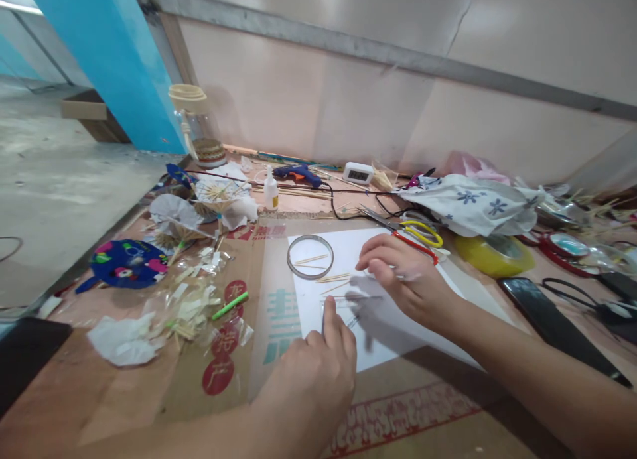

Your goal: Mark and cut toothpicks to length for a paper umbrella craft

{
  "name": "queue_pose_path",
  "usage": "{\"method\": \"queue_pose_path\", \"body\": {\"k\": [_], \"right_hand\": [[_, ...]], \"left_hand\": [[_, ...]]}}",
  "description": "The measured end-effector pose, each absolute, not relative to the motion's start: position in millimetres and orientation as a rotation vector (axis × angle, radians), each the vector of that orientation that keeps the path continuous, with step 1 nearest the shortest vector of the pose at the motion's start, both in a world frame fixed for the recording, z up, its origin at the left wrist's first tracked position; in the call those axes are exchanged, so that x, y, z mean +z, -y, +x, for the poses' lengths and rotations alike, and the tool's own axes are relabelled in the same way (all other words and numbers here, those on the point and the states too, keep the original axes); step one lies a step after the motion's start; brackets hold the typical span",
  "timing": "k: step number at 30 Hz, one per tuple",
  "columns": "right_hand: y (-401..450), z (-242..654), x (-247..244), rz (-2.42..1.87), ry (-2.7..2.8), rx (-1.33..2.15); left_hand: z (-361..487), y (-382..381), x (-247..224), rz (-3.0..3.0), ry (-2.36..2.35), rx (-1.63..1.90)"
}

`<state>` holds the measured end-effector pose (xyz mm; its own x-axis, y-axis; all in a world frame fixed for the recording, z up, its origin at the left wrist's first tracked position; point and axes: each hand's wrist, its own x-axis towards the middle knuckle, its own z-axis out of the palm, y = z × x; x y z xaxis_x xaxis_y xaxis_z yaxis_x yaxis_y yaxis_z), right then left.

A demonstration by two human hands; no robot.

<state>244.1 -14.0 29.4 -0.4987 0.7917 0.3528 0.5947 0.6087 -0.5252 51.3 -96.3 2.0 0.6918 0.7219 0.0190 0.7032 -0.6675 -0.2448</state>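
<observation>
On the white paper (318, 343), my left hand (316, 366) rests with its index finger stretched out and its other fingers curled. That fingertip touches down beside a thin stick. Over the paper's right part, my right hand (413, 283) has its fingers bent in a pinch around a slim, whitish translucent thing (405, 273), too blurred to name. Several toothpicks (334, 278) lie on the paper between my hands. A thin grey ring (288, 260) lies flat at the paper's upper left, with toothpicks inside it.
Behind my right hand are scissors (418, 233) and yellow tape (497, 257). A dark phone (552, 323) lies right. At the back stand a glue bottle (271, 190), glue gun (298, 174) and small clock (357, 174). Left are a blue fan (129, 265) and green tube (229, 305).
</observation>
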Motion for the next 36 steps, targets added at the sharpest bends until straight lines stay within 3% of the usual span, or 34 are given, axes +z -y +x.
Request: {"method": "queue_pose_path", "body": {"k": [23,36], "right_hand": [[2.3,226.7,-11.1,-1.169,2.314,0.613],[31.3,240.5,3.5,-1.043,2.276,0.736]], "left_hand": [[49.6,94.1,-1.6,-2.609,1.105,-0.102],[47.9,96.6,-0.8,-2.619,1.072,-0.07]]}}
